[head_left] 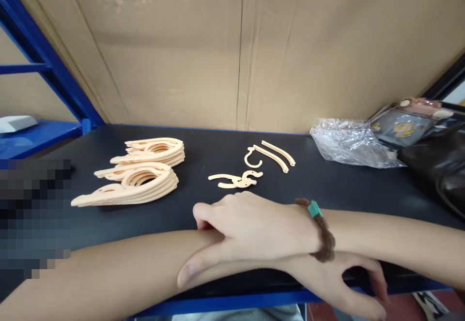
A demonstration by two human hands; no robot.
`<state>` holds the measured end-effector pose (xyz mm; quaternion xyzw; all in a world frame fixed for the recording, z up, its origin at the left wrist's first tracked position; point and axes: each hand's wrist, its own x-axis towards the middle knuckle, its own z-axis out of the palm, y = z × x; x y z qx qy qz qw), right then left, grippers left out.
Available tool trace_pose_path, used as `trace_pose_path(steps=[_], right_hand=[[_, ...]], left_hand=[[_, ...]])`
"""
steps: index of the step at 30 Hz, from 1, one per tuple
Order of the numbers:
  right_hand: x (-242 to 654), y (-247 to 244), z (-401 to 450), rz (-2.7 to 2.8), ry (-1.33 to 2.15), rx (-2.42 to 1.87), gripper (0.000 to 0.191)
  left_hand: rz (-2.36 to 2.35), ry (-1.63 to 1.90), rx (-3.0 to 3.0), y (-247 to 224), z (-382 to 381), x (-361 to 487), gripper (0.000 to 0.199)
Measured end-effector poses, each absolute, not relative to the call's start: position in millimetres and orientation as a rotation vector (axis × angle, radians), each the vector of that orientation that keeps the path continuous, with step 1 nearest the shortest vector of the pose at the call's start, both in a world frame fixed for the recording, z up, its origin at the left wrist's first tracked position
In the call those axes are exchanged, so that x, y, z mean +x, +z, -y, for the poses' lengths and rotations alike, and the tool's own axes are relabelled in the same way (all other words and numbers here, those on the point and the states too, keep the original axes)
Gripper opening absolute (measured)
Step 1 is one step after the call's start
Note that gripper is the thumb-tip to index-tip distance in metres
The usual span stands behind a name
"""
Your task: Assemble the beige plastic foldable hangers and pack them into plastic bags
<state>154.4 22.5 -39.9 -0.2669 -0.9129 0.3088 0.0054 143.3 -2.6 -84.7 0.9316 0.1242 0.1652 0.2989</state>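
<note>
My forearms cross at the front edge of the table. My right hand [250, 229], with a brown fuzzy band and teal clip at its wrist, lies over my left forearm [138, 258] and is closed round it. Beneath it, my left hand [337, 282] reaches out to the right, thumb and a finger apart, with nothing visible in it. Beyond my right hand lie cream plastic hanger parts: a jointed piece with a hook [240, 180], a separate hook [250, 159] and two thin curved arms [274, 156]. Stacked folded hangers [145, 185] sit to the left.
The black table [203, 146] has a blue edge. Crumpled clear plastic [352, 142], a printed pouch [403, 125] and a dark bag [439, 166] lie at the right. A cardboard wall [181, 59] stands behind, and a blue frame [47, 45] is at the left.
</note>
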Motion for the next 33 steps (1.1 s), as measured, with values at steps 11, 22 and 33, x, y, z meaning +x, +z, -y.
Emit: trace_pose_path(steps=[11,22,33], right_hand=[[201,-26,-45,2.623,1.91,-0.498,0.05],[249,-57,-84,2.069,0.715,-1.128,0.041],[252,-96,-90,2.339,-0.041,-1.095,0.015]], left_hand=[[0.126,0.297,2.436,-90,-11,149,0.018],[-0.346,0.447,2.935,-80,-46,69,0.02],[-0.97,0.269,3.221,-70,-82,18,0.026]])
